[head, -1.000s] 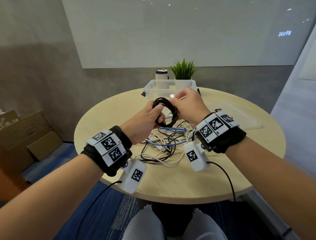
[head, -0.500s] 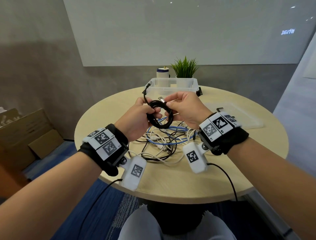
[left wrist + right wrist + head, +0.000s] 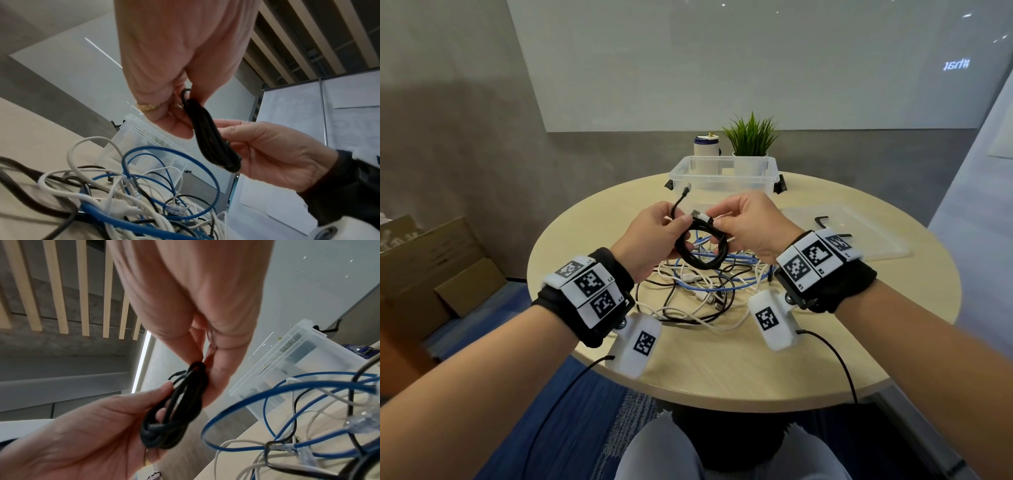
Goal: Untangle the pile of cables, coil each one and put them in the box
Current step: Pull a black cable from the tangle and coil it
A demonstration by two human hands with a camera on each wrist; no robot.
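A black cable (image 3: 702,248), wound into a small coil, hangs between both hands above the tangled pile of blue, white and black cables (image 3: 705,291). My left hand (image 3: 671,228) grips the coil's left side, and one plug end sticks up past its fingers. My right hand (image 3: 719,219) pinches the coil's top right near the silver USB plug. The left wrist view shows the coil (image 3: 213,139) edge-on between my left hand (image 3: 180,104) and right hand (image 3: 267,154). In the right wrist view, my right hand (image 3: 205,368) pinches the coil (image 3: 174,415) over my left hand (image 3: 92,426). The clear box (image 3: 722,171) stands open behind.
The box's clear lid (image 3: 859,236) lies flat at the right of the round table (image 3: 722,370), with a black hex key on it. A potted plant (image 3: 751,137) and a white canister (image 3: 705,150) stand behind the box. Cardboard boxes (image 3: 431,274) sit on the floor at left.
Both hands have turned the coil and lifted it slightly. One plug end now sticks up from the left hand, and the right hand's pinch sits by the USB plug.
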